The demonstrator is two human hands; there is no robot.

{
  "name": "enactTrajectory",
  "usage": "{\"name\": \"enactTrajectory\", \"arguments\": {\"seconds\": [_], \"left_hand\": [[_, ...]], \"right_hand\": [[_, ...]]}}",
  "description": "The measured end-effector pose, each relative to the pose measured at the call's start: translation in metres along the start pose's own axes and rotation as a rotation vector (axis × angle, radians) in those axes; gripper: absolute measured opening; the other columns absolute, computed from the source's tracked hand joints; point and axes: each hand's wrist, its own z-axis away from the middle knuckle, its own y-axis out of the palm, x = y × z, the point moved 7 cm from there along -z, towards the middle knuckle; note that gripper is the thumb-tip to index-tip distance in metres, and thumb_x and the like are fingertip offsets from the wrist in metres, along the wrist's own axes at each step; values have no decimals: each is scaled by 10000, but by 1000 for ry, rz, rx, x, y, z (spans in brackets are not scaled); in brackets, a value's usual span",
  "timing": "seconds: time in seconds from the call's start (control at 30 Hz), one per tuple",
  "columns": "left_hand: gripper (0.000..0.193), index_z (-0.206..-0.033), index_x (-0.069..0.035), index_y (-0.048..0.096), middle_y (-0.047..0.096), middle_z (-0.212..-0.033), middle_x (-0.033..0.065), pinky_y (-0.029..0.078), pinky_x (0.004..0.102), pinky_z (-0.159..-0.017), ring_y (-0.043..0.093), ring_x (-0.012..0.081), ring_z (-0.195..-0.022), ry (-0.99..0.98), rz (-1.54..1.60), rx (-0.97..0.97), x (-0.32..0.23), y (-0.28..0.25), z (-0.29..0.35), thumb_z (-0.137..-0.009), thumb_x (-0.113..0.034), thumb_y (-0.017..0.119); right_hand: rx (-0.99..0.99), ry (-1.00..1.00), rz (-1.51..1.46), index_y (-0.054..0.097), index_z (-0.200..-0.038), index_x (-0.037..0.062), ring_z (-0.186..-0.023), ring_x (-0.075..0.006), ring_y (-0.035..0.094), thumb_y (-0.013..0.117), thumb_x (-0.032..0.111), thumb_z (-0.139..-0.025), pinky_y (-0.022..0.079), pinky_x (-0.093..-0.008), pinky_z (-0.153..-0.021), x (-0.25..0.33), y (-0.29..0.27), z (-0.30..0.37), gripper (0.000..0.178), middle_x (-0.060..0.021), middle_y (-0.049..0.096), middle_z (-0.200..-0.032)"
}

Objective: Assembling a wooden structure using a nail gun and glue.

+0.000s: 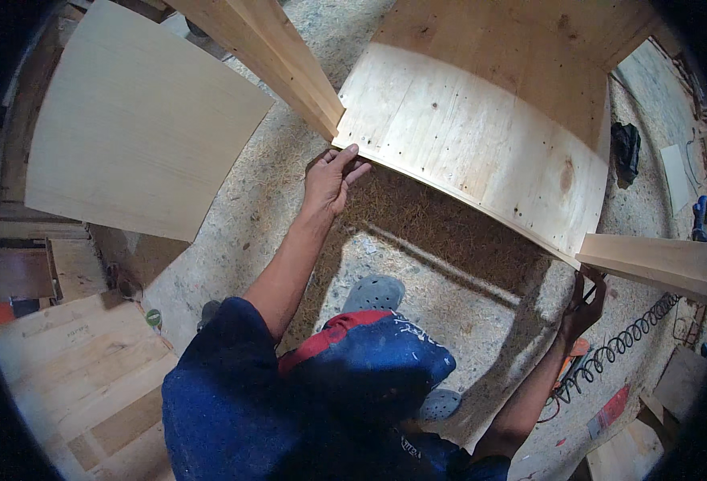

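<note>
A pale wooden panel point(481, 136) spans a wooden frame in front of me, its near edge lined by a thin light strip point(457, 198). I cannot tell whether that strip is a separate piece. At the edge's left end, beside a wooden leg point(289, 68), my left hand point(329, 183) is closed on the edge, thumb on top and the other fingers below. My right hand point(582, 311) is at the right end, just under the other wooden leg point(650, 260). Its fingers are bent and shadowed at the corner; what they grip is unclear.
A large thin board point(141, 120) leans at the left, above a planked wooden surface point(89, 377). Sawdust point(425, 232) covers the floor beneath the frame. A black coiled hose point(626, 341) lies at the right near an orange tool point(575, 353). A black bag point(626, 151) sits farther off.
</note>
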Motion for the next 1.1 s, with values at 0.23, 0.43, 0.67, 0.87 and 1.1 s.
{"name": "enactTrajectory", "arguments": {"seconds": [0.23, 0.43, 0.67, 0.87, 1.1], "left_hand": [[268, -1012, 8, 552, 583, -905, 75, 603, 325, -707, 618, 212, -692, 225, -408, -340, -15, 4, 40, -981, -245, 631], [366, -1062, -26, 618, 637, -1055, 145, 492, 391, -908, 624, 304, -998, 1026, -979, 653, 48, 175, 130, -775, -132, 818], [298, -1079, -151, 702, 654, -1007, 37, 499, 393, -811, 613, 235, -959, 1356, -1176, 799, 93, 229, 132, -788, -215, 692], [293, -1086, -174, 726, 660, -952, 10, 500, 345, -750, 616, 182, -913, 1344, -1150, 780, 92, 223, 133, -800, -152, 663], [254, -1037, -163, 744, 664, -959, 12, 501, 339, -755, 618, 183, -920, 1347, -1129, 784, 88, 222, 133, -795, -140, 669]], "right_hand": [[-36, 265, -274, 717, -1080, 27, -1058, -198, 642, 734, -58, -797, 474, -345, -1000, -18, 10, 2, 296, -79, 717, -1082], [-21, 69, -133, 701, -1088, 62, -1069, -219, 647, 793, 0, -768, 504, -338, -944, -16, -8, 6, 339, -71, 700, -1113], [-41, -155, 44, 664, -1083, 14, -1075, -245, 635, 641, -66, -883, 515, -374, -957, 15, -8, -5, 216, -125, 674, -1095], [0, -138, 89, 662, -1056, 38, -1041, -294, 646, 712, -63, -832, 488, -408, -953, 27, -6, -7, 251, -124, 685, -1063], [-37, -143, 56, 659, -1054, 36, -1045, -289, 645, 727, -50, -827, 486, -400, -964, 30, -3, -4, 252, -128, 679, -1077]]}}
